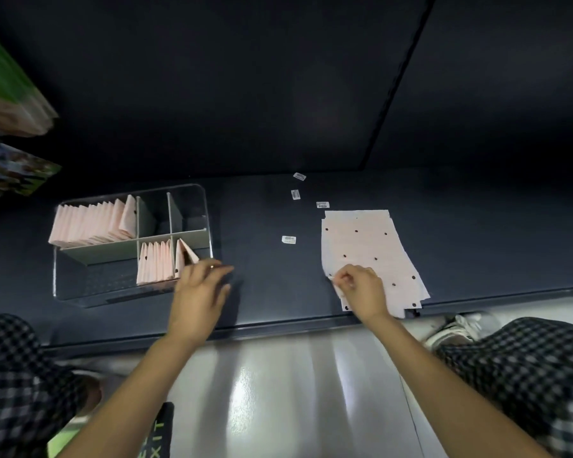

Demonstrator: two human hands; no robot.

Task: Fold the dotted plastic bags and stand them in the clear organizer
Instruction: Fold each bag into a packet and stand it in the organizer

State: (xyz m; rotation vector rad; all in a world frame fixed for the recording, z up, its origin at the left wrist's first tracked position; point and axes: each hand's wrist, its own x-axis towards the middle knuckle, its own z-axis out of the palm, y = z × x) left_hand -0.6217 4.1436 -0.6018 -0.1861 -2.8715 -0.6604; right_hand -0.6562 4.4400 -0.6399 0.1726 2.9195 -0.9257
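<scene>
A clear organizer (192,193) with grey dividers stands on the dark shelf at the left. Several folded pink bags (93,223) fill its back left compartment, and more folded bags (156,266) stand in a front compartment. One folded bag (186,254) leans in the front right compartment. My left hand (199,292) hovers beside that compartment with relaxed fingers, holding nothing. A flat stack of pink dotted plastic bags (364,242) lies at the right. My right hand (361,289) pinches the near left corner of the stack's top bag.
Several small white barcode labels (288,239) lie scattered on the shelf between the organizer and the stack. Colourful packages (10,94) hang at the far left. The shelf's front edge (278,322) runs just below my hands, with a pale floor and my shoe beneath.
</scene>
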